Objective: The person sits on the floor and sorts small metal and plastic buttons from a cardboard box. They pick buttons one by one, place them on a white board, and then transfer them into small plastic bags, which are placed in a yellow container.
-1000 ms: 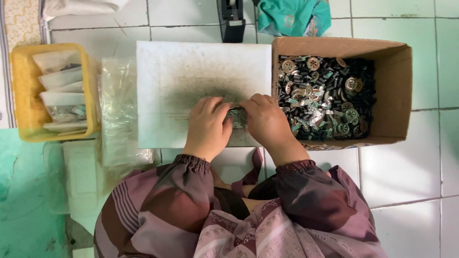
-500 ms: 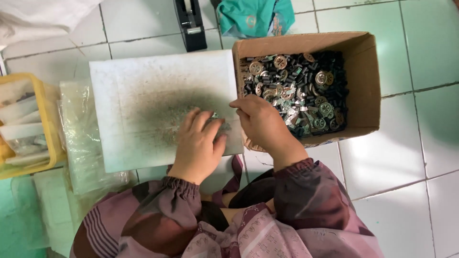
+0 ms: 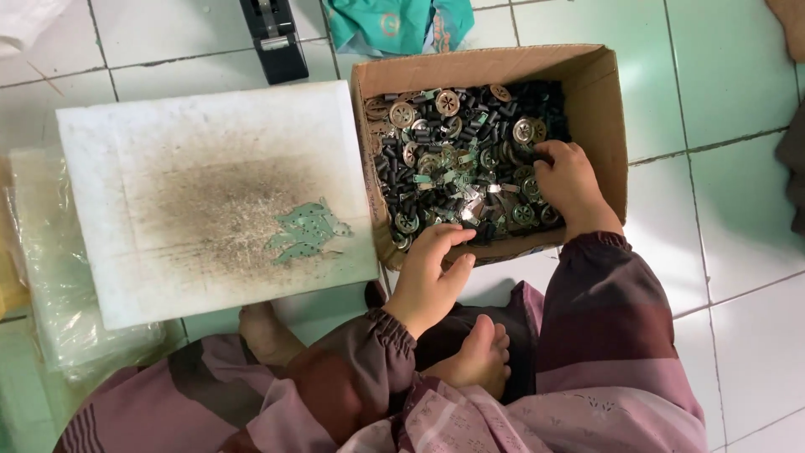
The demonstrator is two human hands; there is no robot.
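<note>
A cardboard box (image 3: 604, 92) stands on the tiled floor, full of several small dark cylinders and round metal discs (image 3: 457, 159). My right hand (image 3: 568, 183) reaches into the box, fingers curled down among the parts at its right side. My left hand (image 3: 429, 273) rests on the box's near wall, fingers apart, holding nothing. To the left lies a white foam board (image 3: 168, 134) with a dark smudged middle. A small cluster of flat green metal pieces (image 3: 309, 231) sits on the board near its right edge.
A black tape dispenser (image 3: 272, 38) and a teal bag (image 3: 394, 21) lie beyond the board and box. Clear plastic bags (image 3: 50, 277) are stacked at the left. My bare feet (image 3: 478, 356) are tucked under me below the box.
Both hands left the foam board, where they had been pressed together, and moved right to the box. The green pieces now lie uncovered on the board. The view shifted right.
</note>
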